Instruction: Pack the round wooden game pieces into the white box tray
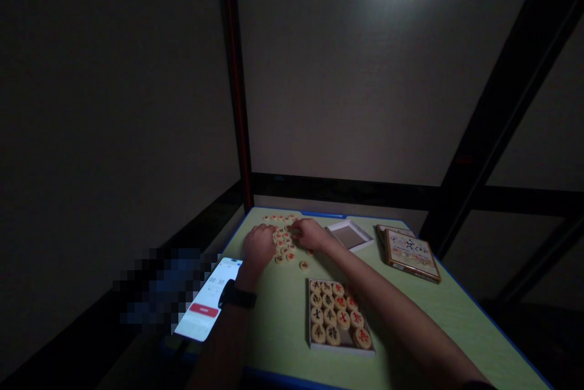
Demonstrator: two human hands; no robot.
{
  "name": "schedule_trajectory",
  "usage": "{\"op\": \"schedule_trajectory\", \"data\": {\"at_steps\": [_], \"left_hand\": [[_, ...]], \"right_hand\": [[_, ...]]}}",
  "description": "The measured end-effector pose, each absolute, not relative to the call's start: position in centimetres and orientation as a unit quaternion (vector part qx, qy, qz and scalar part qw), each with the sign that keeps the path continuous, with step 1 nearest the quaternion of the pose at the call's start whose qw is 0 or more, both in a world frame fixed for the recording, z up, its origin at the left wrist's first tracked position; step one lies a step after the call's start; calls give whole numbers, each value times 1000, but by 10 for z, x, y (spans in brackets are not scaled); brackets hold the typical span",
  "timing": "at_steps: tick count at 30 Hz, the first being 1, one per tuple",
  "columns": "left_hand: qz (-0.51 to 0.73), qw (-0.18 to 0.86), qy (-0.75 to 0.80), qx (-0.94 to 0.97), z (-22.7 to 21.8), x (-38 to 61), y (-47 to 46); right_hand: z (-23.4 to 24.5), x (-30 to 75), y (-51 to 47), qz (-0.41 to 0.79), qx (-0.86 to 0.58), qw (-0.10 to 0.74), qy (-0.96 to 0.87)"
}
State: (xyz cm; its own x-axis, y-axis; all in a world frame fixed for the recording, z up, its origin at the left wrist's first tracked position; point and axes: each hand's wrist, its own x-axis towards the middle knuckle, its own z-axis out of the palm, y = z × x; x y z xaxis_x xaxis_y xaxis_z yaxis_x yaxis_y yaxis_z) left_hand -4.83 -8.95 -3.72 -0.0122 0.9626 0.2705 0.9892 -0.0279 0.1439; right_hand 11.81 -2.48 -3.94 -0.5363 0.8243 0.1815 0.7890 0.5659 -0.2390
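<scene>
Loose round Chinese chess pieces (283, 250) lie in a cluster at the far left part of the table, marked in red or black. At the left of this cluster is my left hand (259, 245), fingers curled toward the pieces, a dark watch on its wrist. My right hand (311, 233) reaches in from the right, thumb and fingers drawn together at the cluster's edge. What either hand holds is hidden by the fingers. Closer to me, an open box (349, 336) contains rows of larger pieces, black on the left and red on the right; my right forearm passes beside it.
A phone (210, 299) with a running timer lies at the table's left edge. Behind my right forearm is a white box tray (350, 235). Two flat, printed box lids (410, 255) overlap on the right of the green table (276, 341). Walls stand behind and to the left.
</scene>
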Motion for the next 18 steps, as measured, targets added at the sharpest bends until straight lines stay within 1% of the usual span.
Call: {"op": "schedule_trajectory", "data": {"at_steps": [4,6,9,14,18], "left_hand": [[-114,5,-699,-706,-37,-52,-93],[-102,-13,-694,-712,-37,-52,-95],[-102,-8,-687,-720,-37,-50,-96],[-129,7,-665,-735,-36,-40,-96],[-203,1,-628,-751,-42,-29,-92]], "right_hand": [[-46,107,-16,50,-468,90,-878],[-48,107,-15,42,-466,80,-880],[-49,108,-16,35,-449,75,-890],[-43,114,-20,29,-422,100,-901],[-35,137,-31,28,-416,131,-899]]}}
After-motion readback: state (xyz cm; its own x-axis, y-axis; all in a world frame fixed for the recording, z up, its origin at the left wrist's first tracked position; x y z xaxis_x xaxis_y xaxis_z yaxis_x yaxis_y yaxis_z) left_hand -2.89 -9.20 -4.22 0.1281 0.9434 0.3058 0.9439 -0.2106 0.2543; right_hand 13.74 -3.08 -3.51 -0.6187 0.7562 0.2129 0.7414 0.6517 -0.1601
